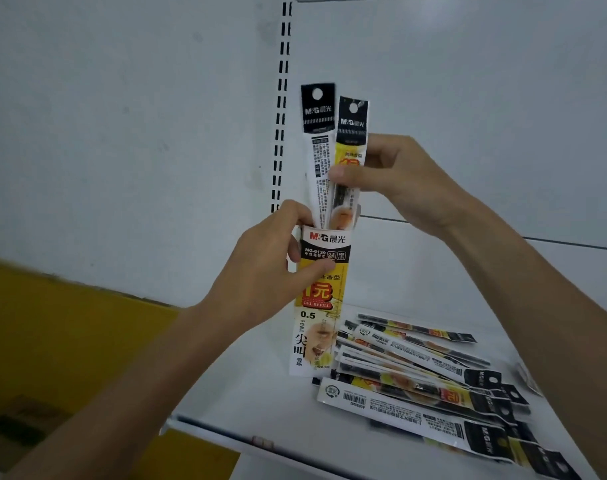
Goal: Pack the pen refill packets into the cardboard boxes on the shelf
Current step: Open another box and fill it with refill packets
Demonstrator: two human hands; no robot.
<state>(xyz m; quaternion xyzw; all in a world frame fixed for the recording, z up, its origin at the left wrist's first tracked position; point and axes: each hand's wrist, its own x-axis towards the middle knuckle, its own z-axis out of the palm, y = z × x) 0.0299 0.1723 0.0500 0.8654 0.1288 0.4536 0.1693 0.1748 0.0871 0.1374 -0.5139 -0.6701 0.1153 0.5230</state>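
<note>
A: Left hand [260, 268] status?
B: Curled round tall yellow, white and black cardboard box [321, 299], upright at white shelf [260, 403]; resting on it or lifted, cannot tell.
A: Right hand [399, 178]?
B: Pinching yellow plastic refill packet [351, 143], lower end inside box's open top. Just beside it, white-backed refill packet [317, 143], also standing in box.
A: Rest?
B: Loose pile of refill packets [416, 372] flat on shelf, right of box.
</note>
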